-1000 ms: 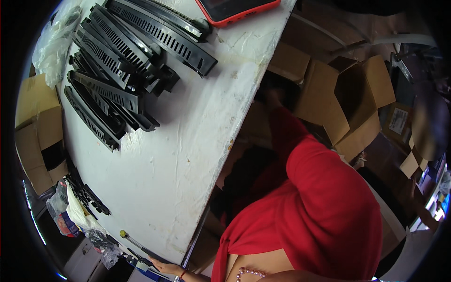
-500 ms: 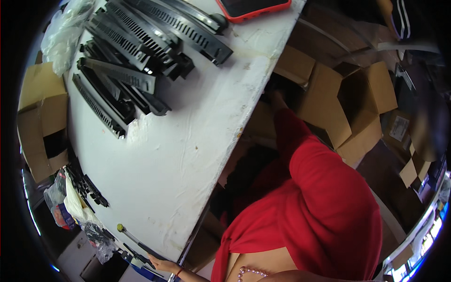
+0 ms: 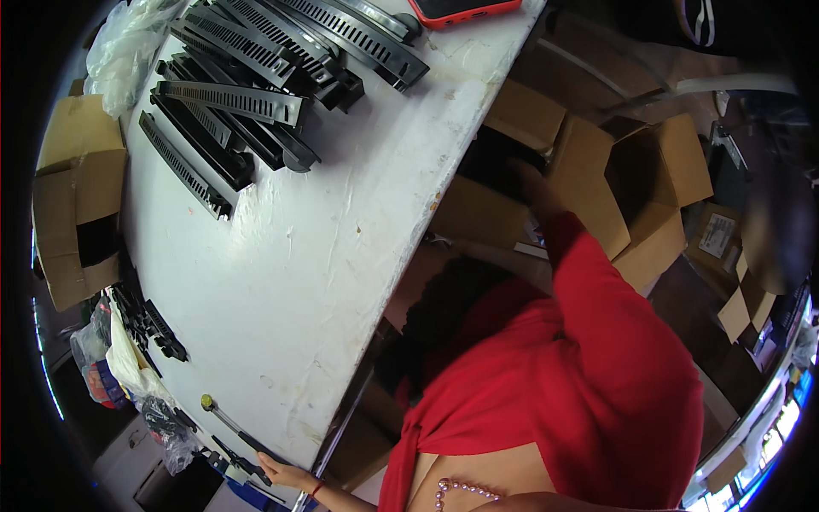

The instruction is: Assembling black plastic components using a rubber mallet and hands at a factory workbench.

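Observation:
My right hand (image 3: 531,181), in a red sleeve, reaches down into an open cardboard box (image 3: 486,207) beside the table. Shadow and blur hide its fingers. Close to it a black surface (image 3: 499,154) shows in the box, too dark to name. My left hand (image 3: 286,474) is at the table's lower left edge, by the dark end of a slim tool (image 3: 223,416) with a yellow-green tip. Whether its fingers close round the tool is unclear. Several black slotted metal rails (image 3: 247,47) lie piled on the white table (image 3: 273,316), away from both hands.
A red-cased phone (image 3: 469,15) lies at the table's far edge. To the right stands another open carton (image 3: 653,192). More cartons (image 3: 81,196) and clear plastic bags (image 3: 128,51) are along the left side. Small black parts (image 3: 158,328) lie at the table's left edge.
My right hand has shifted right in the box and shows more plainly, with the sleeve following. The table and rails sit slightly differently in view. My left hand stays by the tool.

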